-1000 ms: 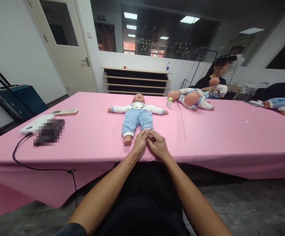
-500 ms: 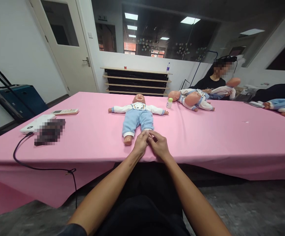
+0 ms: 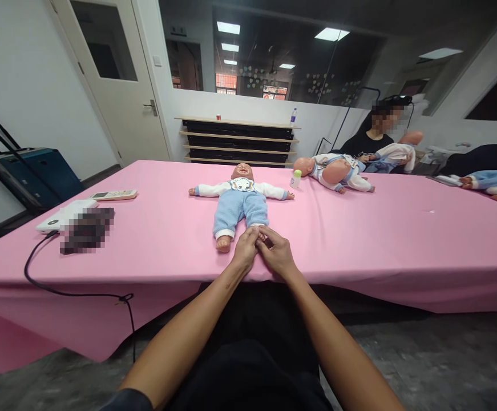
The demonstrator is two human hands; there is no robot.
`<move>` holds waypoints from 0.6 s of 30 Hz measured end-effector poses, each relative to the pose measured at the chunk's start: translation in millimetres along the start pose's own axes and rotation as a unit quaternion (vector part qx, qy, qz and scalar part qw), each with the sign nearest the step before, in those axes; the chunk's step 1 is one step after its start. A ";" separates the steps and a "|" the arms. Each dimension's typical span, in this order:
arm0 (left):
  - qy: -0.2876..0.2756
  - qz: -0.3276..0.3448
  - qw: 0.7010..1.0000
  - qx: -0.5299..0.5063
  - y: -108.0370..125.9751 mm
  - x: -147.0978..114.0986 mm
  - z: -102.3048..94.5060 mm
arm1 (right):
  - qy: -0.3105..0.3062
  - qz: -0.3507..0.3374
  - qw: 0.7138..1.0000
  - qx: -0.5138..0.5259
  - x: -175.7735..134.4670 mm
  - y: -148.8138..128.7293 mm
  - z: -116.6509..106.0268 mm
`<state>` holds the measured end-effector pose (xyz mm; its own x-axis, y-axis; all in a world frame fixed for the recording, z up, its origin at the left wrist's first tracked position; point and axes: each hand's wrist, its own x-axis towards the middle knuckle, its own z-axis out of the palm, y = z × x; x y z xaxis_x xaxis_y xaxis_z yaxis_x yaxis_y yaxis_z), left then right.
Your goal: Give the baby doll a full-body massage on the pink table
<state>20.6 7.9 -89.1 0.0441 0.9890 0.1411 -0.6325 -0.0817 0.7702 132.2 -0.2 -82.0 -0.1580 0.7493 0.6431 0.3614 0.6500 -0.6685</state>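
A baby doll (image 3: 242,205) lies on its back on the pink-covered table (image 3: 359,240), arms spread and feet toward me. It wears blue trousers and a white top with blue cuffs and a printed bib. My left hand (image 3: 247,248) and my right hand (image 3: 276,248) are both closed around the doll's foot on the right, their fingertips meeting over it and hiding most of it. Its other foot (image 3: 223,244) is bare and uncovered. Beyond the doll's hand on the right stands a small bottle (image 3: 295,179) with a green cap.
At the left lie a remote control (image 3: 114,195), a white device (image 3: 62,217) with a black cable, and a blurred dark object (image 3: 88,229). Another doll (image 3: 334,171) lies at the back right. Behind it, a person (image 3: 372,140) handles a doll. A suitcase (image 3: 38,177) stands at far left.
Both my hands stay on the doll's foot with hardly any shift. Across the table, the person's hands and the doll they handle have moved slightly.
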 end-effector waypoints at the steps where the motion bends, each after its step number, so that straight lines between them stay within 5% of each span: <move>1: 0.001 -0.002 1.000 0.002 0.6 -0.3 0.2 | 0.003 0.008 1.000 0.007 -0.5 1.4 0.7; 7: -0.013 -0.038 0.999 -0.004 5.8 -3.1 2.2 | 0.004 0.052 0.998 0.040 -0.3 2.1 0.7; 13: 0.005 -0.003 1.000 0.017 -2.7 1.2 -0.9 | 0.005 0.025 1.000 0.014 -1.2 2.8 0.2; 18: -0.008 -0.026 1.000 0.013 -2.6 2.9 -2.5 | 0.009 0.083 0.994 0.066 -4.0 15.8 3.1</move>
<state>20.4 11.3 -92.2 0.0881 0.9900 0.1104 -0.6088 -0.0342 0.7926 135.7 7.4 -96.3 -0.0891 0.8456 0.5263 0.2561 0.5301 -0.8083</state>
